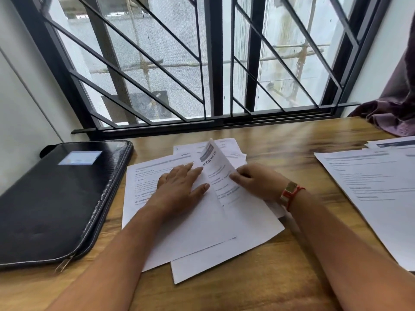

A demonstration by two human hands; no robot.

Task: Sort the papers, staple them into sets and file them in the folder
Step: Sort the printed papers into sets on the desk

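Observation:
A loose pile of white printed papers [202, 243] lies in the middle of the wooden table [280, 140]. My left hand [179, 187] rests flat on the top sheets, fingers straight and spread. My right hand [253, 180] pinches the right edge of one printed sheet [215, 167] and lifts it so it stands curled up from the pile. A black zippered folder [60, 198] lies shut at the left of the table. A second pile of printed papers [370, 187] lies at the right. No stapler is in view.
A barred window [202, 63] runs along the table's far edge. A dark purple curtain [395, 104] hangs at the far right corner, touching the table. A white wall [22, 108] bounds the left side.

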